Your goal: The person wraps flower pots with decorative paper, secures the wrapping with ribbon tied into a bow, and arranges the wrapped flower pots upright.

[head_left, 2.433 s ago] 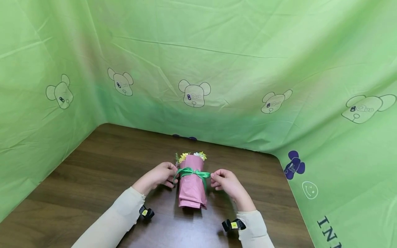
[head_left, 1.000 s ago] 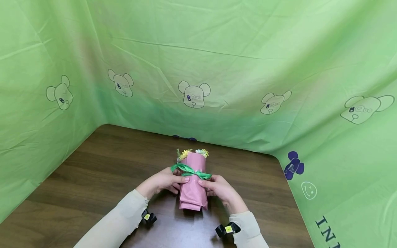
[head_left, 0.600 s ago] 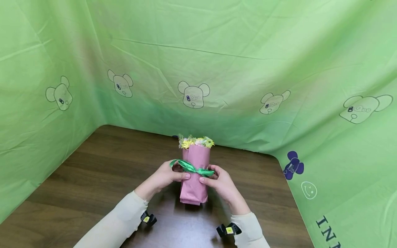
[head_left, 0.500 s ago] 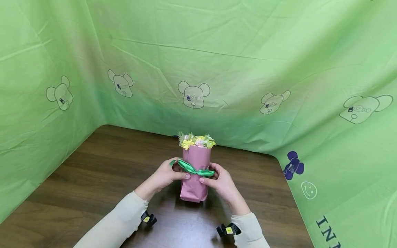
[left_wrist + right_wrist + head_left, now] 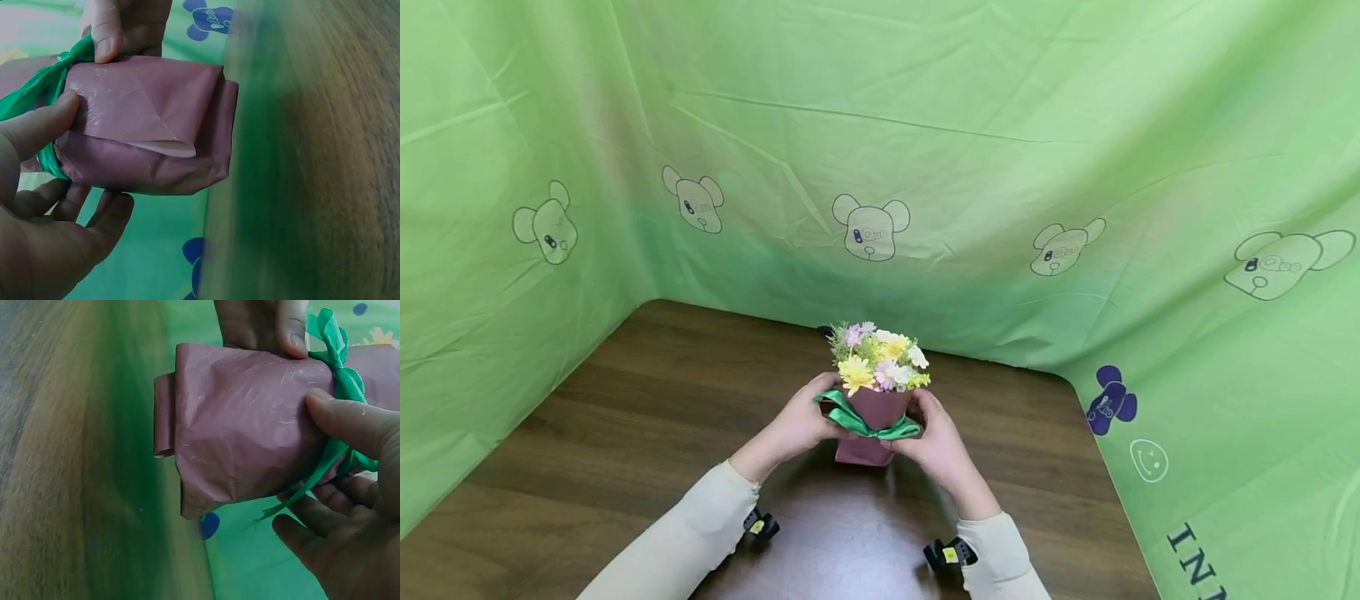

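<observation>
A small bouquet stands roughly upright between my hands, with yellow, white and pale purple flowers (image 5: 880, 360) on top. Pink wrapping paper (image 5: 880, 406) (image 5: 140, 103) encloses the stems, its lower end folded over. Around its middle a green ribbon (image 5: 891, 431) (image 5: 340, 369) is tied in a bow. My left hand (image 5: 801, 421) grips the left side, thumb on the front just below the ribbon. On the right side my right hand (image 5: 940, 442) holds it likewise, fingers behind. Whether the wrap's lower end touches the table cannot be told.
The dark wooden table (image 5: 647, 400) extends around the bouquet. Green cloth (image 5: 775, 167) with mouse-head drawings hangs behind and along both sides. Each wrist wears a black camera band, such as the left wrist camera (image 5: 762, 525).
My hands let go of the ribbon ends, took hold of the wrapped bouquet by its sides, and raised it from lying to upright. Its flowers now face up toward the head camera.
</observation>
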### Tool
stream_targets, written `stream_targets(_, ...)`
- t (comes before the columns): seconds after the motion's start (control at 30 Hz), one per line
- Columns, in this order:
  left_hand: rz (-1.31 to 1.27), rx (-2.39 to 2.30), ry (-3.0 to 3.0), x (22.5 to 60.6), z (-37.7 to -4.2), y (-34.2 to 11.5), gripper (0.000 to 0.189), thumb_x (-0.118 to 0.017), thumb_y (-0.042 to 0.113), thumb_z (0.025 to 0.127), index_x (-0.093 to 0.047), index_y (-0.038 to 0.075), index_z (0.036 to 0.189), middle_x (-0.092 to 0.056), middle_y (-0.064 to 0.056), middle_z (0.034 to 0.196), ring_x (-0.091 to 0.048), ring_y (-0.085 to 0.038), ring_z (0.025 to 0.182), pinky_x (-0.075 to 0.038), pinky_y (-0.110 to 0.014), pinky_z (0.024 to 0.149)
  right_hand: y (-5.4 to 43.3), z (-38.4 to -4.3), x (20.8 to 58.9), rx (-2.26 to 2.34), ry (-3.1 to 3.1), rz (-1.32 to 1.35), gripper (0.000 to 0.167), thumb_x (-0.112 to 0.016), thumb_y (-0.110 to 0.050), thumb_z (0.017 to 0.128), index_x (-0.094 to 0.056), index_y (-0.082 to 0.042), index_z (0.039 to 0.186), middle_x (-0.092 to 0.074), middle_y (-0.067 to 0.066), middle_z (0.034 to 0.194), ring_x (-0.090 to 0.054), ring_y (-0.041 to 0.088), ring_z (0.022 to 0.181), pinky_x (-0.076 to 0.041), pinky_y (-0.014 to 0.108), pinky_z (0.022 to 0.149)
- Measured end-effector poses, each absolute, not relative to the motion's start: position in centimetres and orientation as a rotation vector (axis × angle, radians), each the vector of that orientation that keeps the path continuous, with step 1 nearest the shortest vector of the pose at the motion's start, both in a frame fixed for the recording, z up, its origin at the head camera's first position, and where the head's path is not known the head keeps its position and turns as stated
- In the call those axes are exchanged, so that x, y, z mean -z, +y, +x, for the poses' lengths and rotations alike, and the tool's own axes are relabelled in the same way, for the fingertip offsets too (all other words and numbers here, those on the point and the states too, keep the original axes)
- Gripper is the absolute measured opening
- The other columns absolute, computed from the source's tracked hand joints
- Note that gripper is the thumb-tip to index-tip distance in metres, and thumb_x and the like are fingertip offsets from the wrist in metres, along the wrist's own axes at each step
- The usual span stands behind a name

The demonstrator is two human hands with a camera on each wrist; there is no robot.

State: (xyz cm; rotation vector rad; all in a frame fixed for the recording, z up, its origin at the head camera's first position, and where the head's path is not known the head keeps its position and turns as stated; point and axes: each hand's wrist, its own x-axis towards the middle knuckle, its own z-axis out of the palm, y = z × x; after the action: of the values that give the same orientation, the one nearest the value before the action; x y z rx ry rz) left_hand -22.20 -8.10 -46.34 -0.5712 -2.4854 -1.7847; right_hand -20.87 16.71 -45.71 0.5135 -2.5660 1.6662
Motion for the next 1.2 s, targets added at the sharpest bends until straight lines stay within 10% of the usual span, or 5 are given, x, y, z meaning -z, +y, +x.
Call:
stream_targets(0.47,-0.733,1.564,-2.52,47.4,-22.6,-8.2,0.097,-0.093,0.024,0.073,-0.043,0.019,0.156,-0.041,-0.005,0.161,-0.035,-0.025,0.149,-0.033,-0.048,0.119,16.4,-21.2,47.2,-1.333,-2.607,0.644,0.09,-0.092,-0.014,0.072,-0.046,-0.01,0.149,-0.056,0.01,0.144,-0.052,0.027,0.135,-0.042,0.05,0.113)
stream_targets(0.73,-0.635,1.471,-2.625,47.2,-22.1,-8.4,0.076,-0.09,0.019,0.076,-0.054,0.006,0.142,-0.064,-0.011,0.136,-0.061,-0.026,0.125,-0.049,-0.046,0.107,16.2,-21.1,47.6,-1.305,-2.645,0.613,0.09,-0.094,-0.011,0.068,-0.046,-0.008,0.143,-0.061,0.012,0.138,-0.057,0.028,0.129,-0.047,0.051,0.108)
stream_targets(1.2,-0.657,1.322,-2.665,48.1,-22.3,-8.3,0.074,-0.093,0.021,0.072,-0.059,0.004,0.135,-0.069,-0.013,0.128,-0.066,-0.028,0.119,-0.053,-0.047,0.101,16.1,-21.4,48.2,-1.237,-2.729,0.638,0.085,-0.094,-0.015,0.07,-0.052,-0.008,0.144,-0.059,0.011,0.14,-0.057,0.027,0.13,-0.046,0.049,0.109)
